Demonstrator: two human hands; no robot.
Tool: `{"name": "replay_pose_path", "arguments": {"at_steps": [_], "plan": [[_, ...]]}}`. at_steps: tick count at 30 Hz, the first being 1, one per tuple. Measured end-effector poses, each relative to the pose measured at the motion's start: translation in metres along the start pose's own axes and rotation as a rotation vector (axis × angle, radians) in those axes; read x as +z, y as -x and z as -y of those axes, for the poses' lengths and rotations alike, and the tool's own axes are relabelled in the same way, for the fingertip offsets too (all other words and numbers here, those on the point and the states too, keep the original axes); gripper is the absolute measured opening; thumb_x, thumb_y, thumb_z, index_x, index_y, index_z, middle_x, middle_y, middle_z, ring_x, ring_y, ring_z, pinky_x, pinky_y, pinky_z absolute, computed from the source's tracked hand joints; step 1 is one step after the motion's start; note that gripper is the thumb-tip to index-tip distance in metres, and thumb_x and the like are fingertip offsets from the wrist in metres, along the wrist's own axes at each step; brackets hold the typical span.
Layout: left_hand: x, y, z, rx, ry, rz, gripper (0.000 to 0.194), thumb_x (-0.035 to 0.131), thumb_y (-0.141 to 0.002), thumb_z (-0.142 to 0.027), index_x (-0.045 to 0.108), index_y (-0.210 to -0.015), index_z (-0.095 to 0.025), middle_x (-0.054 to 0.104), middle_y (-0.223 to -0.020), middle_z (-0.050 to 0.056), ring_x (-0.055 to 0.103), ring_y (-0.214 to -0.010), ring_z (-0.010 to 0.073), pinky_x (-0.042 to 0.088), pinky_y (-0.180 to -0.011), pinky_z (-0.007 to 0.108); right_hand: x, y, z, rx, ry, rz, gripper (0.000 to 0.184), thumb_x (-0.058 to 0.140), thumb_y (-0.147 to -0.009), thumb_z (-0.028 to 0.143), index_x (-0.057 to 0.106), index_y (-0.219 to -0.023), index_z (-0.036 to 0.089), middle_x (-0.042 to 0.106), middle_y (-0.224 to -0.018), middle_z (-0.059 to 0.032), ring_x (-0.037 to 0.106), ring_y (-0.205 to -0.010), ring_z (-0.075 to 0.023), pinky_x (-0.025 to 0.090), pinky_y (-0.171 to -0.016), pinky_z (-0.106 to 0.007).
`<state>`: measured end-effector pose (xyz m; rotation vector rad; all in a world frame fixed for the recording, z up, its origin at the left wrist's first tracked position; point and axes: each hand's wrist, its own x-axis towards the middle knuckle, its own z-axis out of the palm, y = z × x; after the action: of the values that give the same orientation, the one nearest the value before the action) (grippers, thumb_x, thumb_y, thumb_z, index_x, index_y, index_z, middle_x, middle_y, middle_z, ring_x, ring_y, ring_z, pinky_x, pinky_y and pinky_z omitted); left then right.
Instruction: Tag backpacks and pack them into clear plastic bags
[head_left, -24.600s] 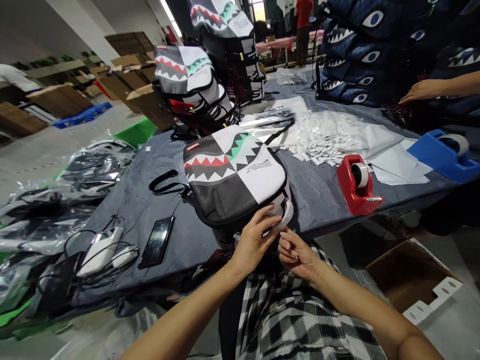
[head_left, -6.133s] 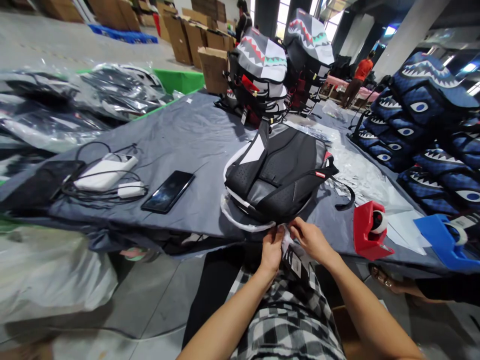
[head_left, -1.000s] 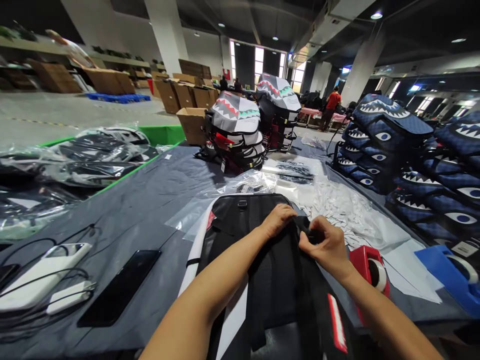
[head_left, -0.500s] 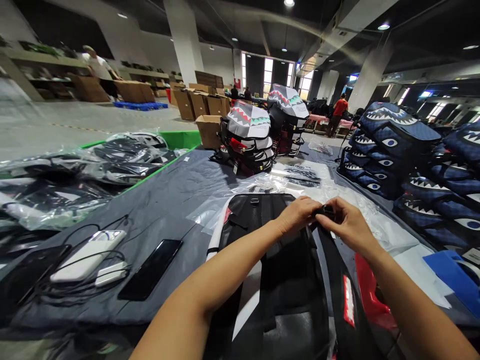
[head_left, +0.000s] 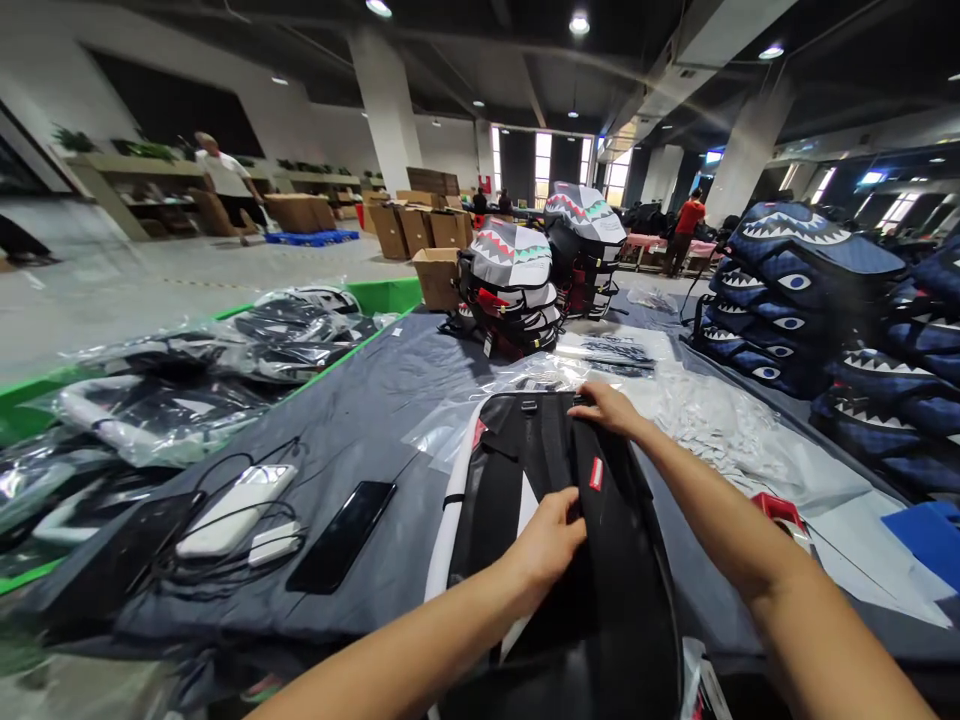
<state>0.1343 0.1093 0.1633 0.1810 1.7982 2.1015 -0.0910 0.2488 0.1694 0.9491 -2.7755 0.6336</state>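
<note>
Table (head_left: 375, 410), grey cloth over it, runs under and beyond the pack (head_left: 622, 590). Green bin (head_left: 386, 295) to the pack's left, holding dark bags in clear wrap (head_left: 180, 405). Blue bags (head_left: 795, 300), shark teeth and eyes printed on them, stacked beyond the pack to its right. Grey-and-white bags (head_left: 514, 275) in two stacks beyond its far end; open carton (head_left: 436, 280) beside the nearer stack.

Pack itself: on the table's near part, strap side up, far end away from the wearer. White edging down its left side; black strap (head_left: 592, 440) along the back, red label (head_left: 596, 473) on it.

Clear film (head_left: 442, 430) and white tags (head_left: 697, 415) lie past the pack's far end, the tags more to the right. White sheets (head_left: 862, 540) well to its right.

Right hand (head_left: 609, 408) at the pack's far end: fingers drawn nearly closed, thumb and fingertips pinching the strap near its top. Left hand (head_left: 551, 540) over the pack's middle: fingers part curled, index and thumb slightly apart at the strap's edge; cannot tell whether they grip it.

Phone (head_left: 341, 535) left of the pack; white power bank (head_left: 236, 510) farther left, among cables. Red tape dispenser (head_left: 780, 510) right of the pack, partly behind the right forearm. Small white plug block (head_left: 275, 542) between power bank and phone.
</note>
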Motion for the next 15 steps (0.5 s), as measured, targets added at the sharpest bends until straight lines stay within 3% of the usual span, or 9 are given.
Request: {"name": "replay_pose_path", "arguments": {"at_steps": [3,5,8,10,13,15], "plan": [[-0.026,0.019,-0.012,0.065,-0.479,0.072,0.023,0.061,-0.085,-0.042,0.065,-0.078,-0.020,0.064,-0.071,-0.001,0.058,-0.068,0.0165,0.043,-0.065,0.027,0.024,-0.010,-0.014,-0.021,0.146,-0.020,0.048,0.077,-0.079,0.053,0.064,-0.112,0.021,0.062,-0.121,-0.0122,0.056,-0.116,-0.0279,0.045,-0.097,-0.040],[-0.055,0.013,-0.023,0.141,-0.775,0.007,0.028,0.052,-0.092,-0.043,0.068,-0.085,-0.021,0.069,-0.079,0.002,0.061,-0.074,0.0179,0.045,-0.070,0.028,0.036,-0.014,-0.025,-0.001,0.143,-0.025,0.064,0.077,-0.078,0.057,0.058,-0.127,0.021,0.055,-0.135,-0.0153,0.051,-0.127,-0.0304,0.043,-0.104,-0.043],[-0.108,-0.031,-0.036,0.278,-1.108,-0.345,0.034,0.049,-0.096,-0.045,0.066,-0.110,-0.020,0.071,-0.113,0.010,0.065,-0.105,0.0256,0.047,-0.091,0.035,0.050,-0.014,-0.033,0.000,0.123,-0.016,0.068,0.074,-0.080,0.057,0.055,-0.132,0.017,0.056,-0.135,-0.0171,0.053,-0.126,-0.0316,0.042,-0.107,-0.046],[-0.140,-0.073,-0.036,0.249,-1.326,-0.517,0.049,0.058,-0.092,-0.047,0.056,-0.129,-0.015,0.058,-0.140,0.018,0.051,-0.133,0.0328,0.039,-0.108,0.045,0.058,-0.011,-0.035,-0.024,0.099,-0.081,0.059,0.072,-0.082,0.052,0.057,-0.128,0.017,0.061,-0.129,-0.0155,0.056,-0.120,-0.0302,0.043,-0.106,-0.046],[-0.168,-0.123,-0.026,0.154,-1.432,-0.488,0.063,0.063,-0.088,-0.052,0.049,-0.137,-0.014,0.050,-0.147,0.021,0.041,-0.141,0.0362,0.034,-0.113,0.053,0.068,0.000,-0.034,-0.064,0.063,-0.265,0.050,0.071,-0.084,0.045,0.060,-0.124,0.018,0.063,-0.121,-0.0138,0.056,-0.116,-0.0293,0.045,-0.104,-0.045],[-0.172,-0.136,-0.016,0.245,-1.432,-0.444,0.058,0.063,-0.088,-0.050,0.051,-0.133,-0.017,0.055,-0.141,0.017,0.047,-0.135,0.0332,0.036,-0.112,0.051,0.072,0.011,-0.034,-0.080,0.059,-0.356,0.045,0.069,-0.084,0.043,0.062,-0.121,0.019,0.064,-0.117,-0.0137,0.056,-0.113,-0.0300,0.047,-0.102,-0.047]]}}
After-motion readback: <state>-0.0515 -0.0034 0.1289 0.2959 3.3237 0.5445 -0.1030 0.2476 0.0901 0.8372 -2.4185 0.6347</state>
